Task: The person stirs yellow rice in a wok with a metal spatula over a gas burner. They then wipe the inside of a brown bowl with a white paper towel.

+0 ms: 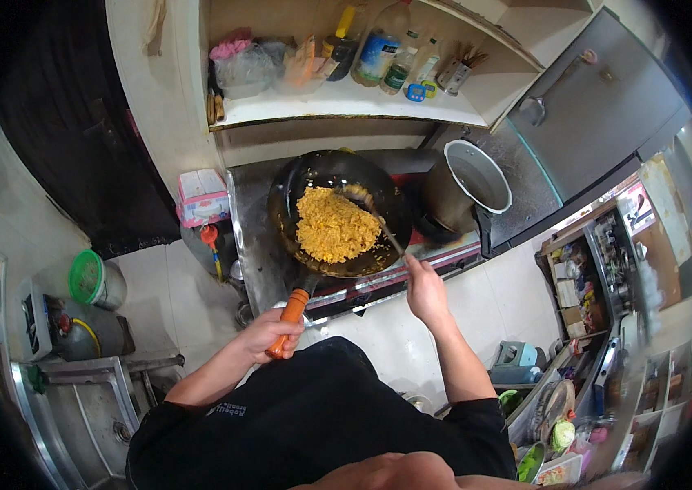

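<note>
A dark wok (339,160) sits on the stove, holding a mound of yellow fried rice (336,226). My left hand (273,335) is closed around the wok's orange wooden handle (292,312), near its end. My right hand (426,288) grips the handle of a metal ladle or spatula (390,236), whose head lies at the upper right edge of the rice and is partly hidden. Stray grains cling to the wok's wall around the mound.
Right of the wok stands a tall metal pot (453,190) with a black handle. Behind is a shelf (333,110) with bottles, bags and timers. A tissue pack (204,199) is at the stove's left. A steel sink (76,404) stands lower left; a cluttered counter, lower right.
</note>
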A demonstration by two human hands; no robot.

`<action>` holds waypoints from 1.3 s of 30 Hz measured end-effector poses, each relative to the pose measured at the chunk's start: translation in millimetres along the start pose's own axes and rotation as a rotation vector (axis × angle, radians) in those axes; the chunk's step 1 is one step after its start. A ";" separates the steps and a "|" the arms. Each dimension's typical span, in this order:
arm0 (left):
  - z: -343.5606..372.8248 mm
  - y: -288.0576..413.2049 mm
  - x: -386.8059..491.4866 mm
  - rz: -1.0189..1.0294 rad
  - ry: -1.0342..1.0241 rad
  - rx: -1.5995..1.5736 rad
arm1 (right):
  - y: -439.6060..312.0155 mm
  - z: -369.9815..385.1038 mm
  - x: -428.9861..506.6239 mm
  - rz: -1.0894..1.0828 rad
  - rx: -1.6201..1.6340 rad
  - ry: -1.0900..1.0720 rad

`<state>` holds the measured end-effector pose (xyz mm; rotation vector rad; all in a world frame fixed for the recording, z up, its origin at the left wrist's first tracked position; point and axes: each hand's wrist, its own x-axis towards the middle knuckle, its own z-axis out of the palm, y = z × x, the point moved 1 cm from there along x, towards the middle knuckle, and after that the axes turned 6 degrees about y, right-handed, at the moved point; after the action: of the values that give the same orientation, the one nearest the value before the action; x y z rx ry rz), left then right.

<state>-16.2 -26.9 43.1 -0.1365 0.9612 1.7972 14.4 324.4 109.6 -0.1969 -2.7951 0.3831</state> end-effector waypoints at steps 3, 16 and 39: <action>4.1 -1.0 3.9 -0.003 0.018 -0.061 | -8.3 -12.0 -10.0 -0.035 0.000 -0.089; 14.4 -17.2 25.9 0.013 0.013 -0.154 | 0.3 16.2 15.7 -0.068 0.027 0.063; 13.5 -23.1 30.1 0.048 0.015 -0.136 | 50.0 16.2 4.2 0.380 0.427 -0.176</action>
<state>-6.1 7.3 24.4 -0.2138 0.8590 1.9083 9.8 369.0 81.8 -0.6195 -2.7506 1.1193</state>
